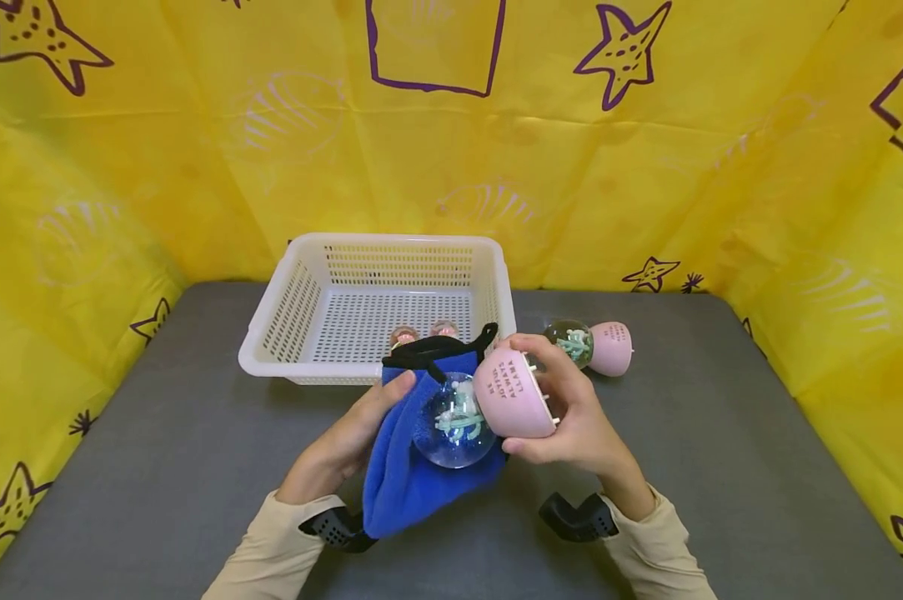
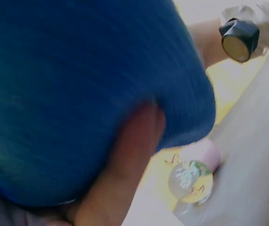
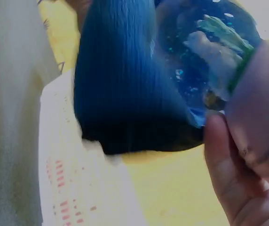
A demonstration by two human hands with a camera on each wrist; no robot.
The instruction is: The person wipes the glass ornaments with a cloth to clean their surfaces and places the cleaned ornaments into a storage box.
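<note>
My right hand (image 1: 582,417) grips the pink base of a snow globe (image 1: 513,396), thumb below and fingers above. The globe lies tipped sideways, its clear glass ball pointing left, with a white and green figure inside. Lettering and small white pegs show on the base. A blue fleecy cloth (image 1: 394,487) with black edging hangs behind and under the ball, and my left hand (image 1: 342,446) holds it from the left side. In the left wrist view the thumb (image 2: 132,150) presses on the cloth. In the right wrist view the glass ball (image 3: 209,52) overlaps the cloth.
Behind my hands stands a white perforated basket (image 1: 267,367) with two small round clear-and-pink things (image 1: 443,328) inside. A second pink-based snow globe (image 1: 610,348) lies on its side at the right, on the dark grey table (image 1: 721,467). A yellow patterned sheet (image 1: 556,200) surrounds the table.
</note>
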